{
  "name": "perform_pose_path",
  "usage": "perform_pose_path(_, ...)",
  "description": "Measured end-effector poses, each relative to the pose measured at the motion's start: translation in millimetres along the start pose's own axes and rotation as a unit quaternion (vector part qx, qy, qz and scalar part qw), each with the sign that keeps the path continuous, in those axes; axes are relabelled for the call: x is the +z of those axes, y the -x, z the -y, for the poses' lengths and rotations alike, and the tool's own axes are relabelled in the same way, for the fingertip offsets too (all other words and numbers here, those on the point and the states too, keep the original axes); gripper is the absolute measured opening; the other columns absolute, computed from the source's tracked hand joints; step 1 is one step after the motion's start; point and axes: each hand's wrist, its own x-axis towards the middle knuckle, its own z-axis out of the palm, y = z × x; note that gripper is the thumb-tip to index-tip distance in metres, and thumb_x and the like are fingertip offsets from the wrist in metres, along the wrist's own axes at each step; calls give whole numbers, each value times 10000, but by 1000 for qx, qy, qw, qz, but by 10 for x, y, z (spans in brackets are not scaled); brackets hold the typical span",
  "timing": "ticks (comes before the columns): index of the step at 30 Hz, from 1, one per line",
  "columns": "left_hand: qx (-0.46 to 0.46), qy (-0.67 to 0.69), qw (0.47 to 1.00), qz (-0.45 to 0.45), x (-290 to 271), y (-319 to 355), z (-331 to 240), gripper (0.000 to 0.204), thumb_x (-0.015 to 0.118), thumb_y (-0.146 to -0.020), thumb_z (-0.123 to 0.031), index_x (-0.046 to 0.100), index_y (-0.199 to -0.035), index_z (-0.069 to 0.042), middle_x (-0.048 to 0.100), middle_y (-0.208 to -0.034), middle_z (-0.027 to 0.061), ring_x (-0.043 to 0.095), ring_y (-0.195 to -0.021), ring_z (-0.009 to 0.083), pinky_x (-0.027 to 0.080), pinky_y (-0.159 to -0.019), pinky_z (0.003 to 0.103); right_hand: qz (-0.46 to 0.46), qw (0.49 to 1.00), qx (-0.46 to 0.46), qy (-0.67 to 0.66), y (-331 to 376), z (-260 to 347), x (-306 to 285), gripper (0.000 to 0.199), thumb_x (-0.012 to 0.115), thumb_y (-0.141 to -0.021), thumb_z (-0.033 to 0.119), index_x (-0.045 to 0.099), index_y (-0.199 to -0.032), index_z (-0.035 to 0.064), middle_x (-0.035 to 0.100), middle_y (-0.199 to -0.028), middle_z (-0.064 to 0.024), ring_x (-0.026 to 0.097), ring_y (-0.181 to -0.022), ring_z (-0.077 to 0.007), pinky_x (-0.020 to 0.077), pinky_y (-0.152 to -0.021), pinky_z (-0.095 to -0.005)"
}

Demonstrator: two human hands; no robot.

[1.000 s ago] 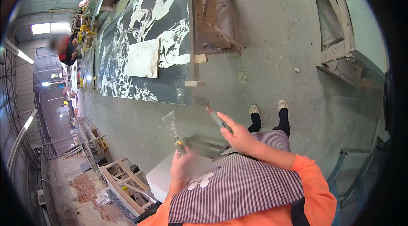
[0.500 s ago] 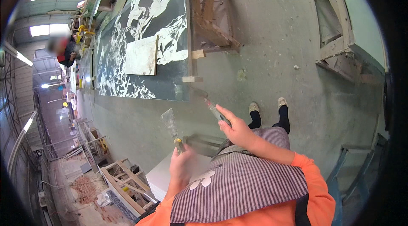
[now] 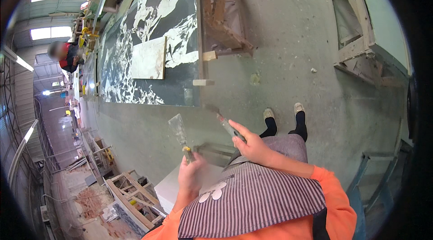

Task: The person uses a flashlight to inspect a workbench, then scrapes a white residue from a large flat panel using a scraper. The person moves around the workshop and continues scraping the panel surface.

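In the lower middle of the frame, the left hand (image 3: 191, 171), partly blurred, grips a putty knife (image 3: 177, 128) by its handle, the wide, smeared blade angled up and to the left. To its right, the right hand (image 3: 253, 146) is closed around the grey handle of a second hand tool (image 3: 228, 125), which has a reddish collar; its dark tip is too faint to make out. The two tools are apart, both below the black-and-white marbled slab (image 3: 182, 12) that fills the upper middle. A pale rectangular tile (image 3: 149, 58) lies on that slab, and two wooden blocks (image 3: 204, 82) jut from its right edge. A stack of pale panels (image 3: 170, 186) sits at lower centre-left, next to the striped apron (image 3: 257, 195). A co-worker (image 3: 70, 57) in red and dark clothing is at upper left.
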Motion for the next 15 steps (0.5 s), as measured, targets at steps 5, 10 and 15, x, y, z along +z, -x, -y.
perform_pose_path(5, -17, 25, 999, 28, -88, -15, -15, 137, 598, -800, -52, 517, -910, -66, 528, -734, 38, 496, -626, 148, 394, -565, 274, -29, 998, 24, -55, -42, 6, 4, 518, 518, -957, 156, 394, -1455, 82, 571, -1303, -247, 577, -1206, -321, 435, -1000, -341)
perform_pose_path(10, -12, 31, 999, 33, -186, -40, -17, 153, 600, -793, -38, 540, -932, -64, 560, -769, 26, 521, -654, 129, 419, -591, 256, -11, 1000, -23, -4, -14, 19, -9, 520, 510, -961, 160, 384, -1460, 82, 545, -1335, -249, 559, -1226, -324, 421, -1019, -348)
perform_pose_path(15, 15, -30, 999, 26, -17, -61, -82, 162, 617, -798, -91, 469, -857, -61, 476, -647, 65, 443, -541, 178, 351, -490, 307, -34, 998, -62, 2, -21, 37, -14, 528, 519, -959, 167, 382, -1462, 84, 573, -1300, -222, 589, -1169, -300, 439, -990, -342)
